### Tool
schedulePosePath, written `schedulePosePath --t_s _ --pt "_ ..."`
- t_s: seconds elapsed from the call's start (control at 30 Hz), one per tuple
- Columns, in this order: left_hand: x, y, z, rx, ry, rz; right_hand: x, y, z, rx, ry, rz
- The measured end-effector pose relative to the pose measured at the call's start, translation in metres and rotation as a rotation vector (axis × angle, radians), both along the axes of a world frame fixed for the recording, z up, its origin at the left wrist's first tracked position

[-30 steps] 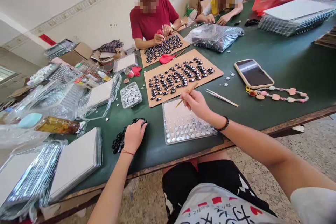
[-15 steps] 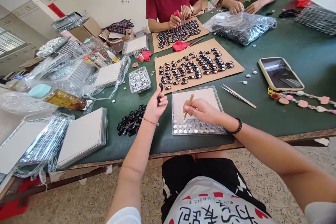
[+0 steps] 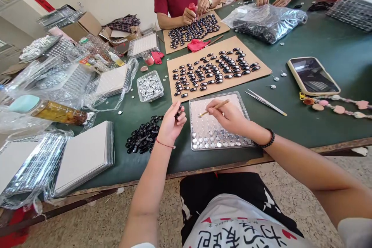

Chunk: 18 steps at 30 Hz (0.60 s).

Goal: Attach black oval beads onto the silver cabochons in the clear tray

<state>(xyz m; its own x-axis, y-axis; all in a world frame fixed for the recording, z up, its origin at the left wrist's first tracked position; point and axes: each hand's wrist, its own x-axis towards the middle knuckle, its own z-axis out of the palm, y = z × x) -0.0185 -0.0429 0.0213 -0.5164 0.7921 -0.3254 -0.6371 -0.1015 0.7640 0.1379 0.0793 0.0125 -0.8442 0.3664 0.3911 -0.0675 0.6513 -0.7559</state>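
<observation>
Left hand (image 3: 171,124): I pinch what looks like one dark oval piece (image 3: 178,114).
Right hand (image 3: 229,116): I grip a thin stick (image 3: 213,107) over the clear tray (image 3: 244,104).
Risk: a loose pinch could drop the piece into the tray's silver discs (image 3: 215,141).

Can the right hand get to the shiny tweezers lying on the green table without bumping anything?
Probably yes. The right hand, holding a thin stick over the clear tray, is close to the tweezers. Only bare green table lies between them, though the stick fills its grip.
</observation>
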Motion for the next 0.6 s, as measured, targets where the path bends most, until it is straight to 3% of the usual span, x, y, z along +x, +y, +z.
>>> schedulePosePath --t_s 0.1,0.2,0.33,0.43,0.5,0.6 --pt "0.008 0.002 -0.005 -0.024 0.077 -0.034 -0.002 0.003 0.000 0.013 0.092 -0.121" --pt "0.012 0.003 -0.009 -0.125 0.291 -0.054 -0.003 0.006 0.003 -0.025 0.162 -0.171" --pt "0.019 0.003 -0.011 -0.311 0.924 -0.052 -0.003 0.005 0.005 -0.008 0.167 -0.138" --pt "0.025 0.001 -0.012 -0.356 1.386 -0.067 -0.002 0.001 0.001 0.090 0.135 -0.056" --pt "0.027 0.000 -0.014 -0.377 1.591 -0.116 -0.002 -0.002 -0.002 0.149 0.119 -0.024" --pt "0.026 0.001 -0.018 -0.430 1.740 -0.182 -0.001 -0.004 -0.005 0.183 0.114 -0.025"
